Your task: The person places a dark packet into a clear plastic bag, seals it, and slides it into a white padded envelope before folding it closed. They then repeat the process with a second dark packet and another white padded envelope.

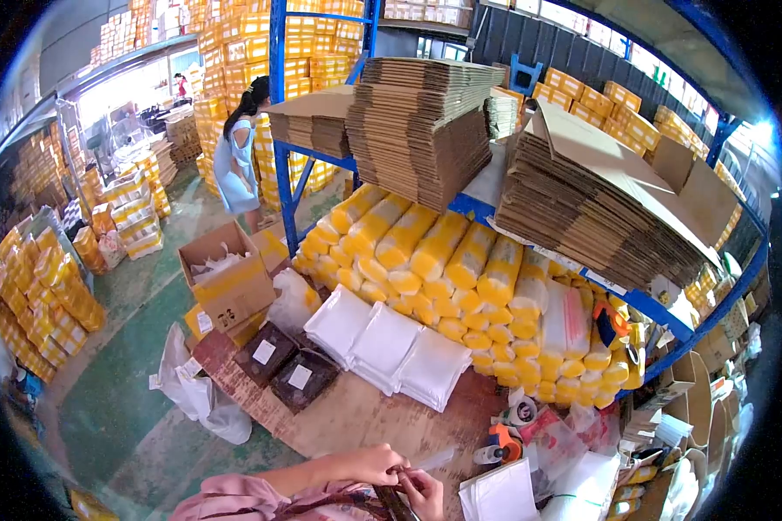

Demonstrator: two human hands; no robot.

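At the bottom of the view, my left hand (378, 465) and my right hand (423, 493) are close together, fingers closed on a dark brown, thin-edged item (394, 500). Its lower part runs out of the frame, and I cannot make out its kind. A pink sleeve (235, 500) covers my left upper arm. Ahead on the reddish-brown worktable (365, 421) lie two dark packets with white labels, one here (302, 379) and one behind it (268, 349). Beside them are white packets (381, 343) in neat piles. Another white packet pile (499, 493) lies right of my hands.
A blue rack (280, 174) holds stacks of flattened cardboard (417, 130) above yellow-and-white rolls (460, 260). An orange tape dispenser (506, 443) sits at the table's right. An open carton (226, 273) stands at left, near a white plastic bag (200, 395). Another person (239, 161) stands farther back.
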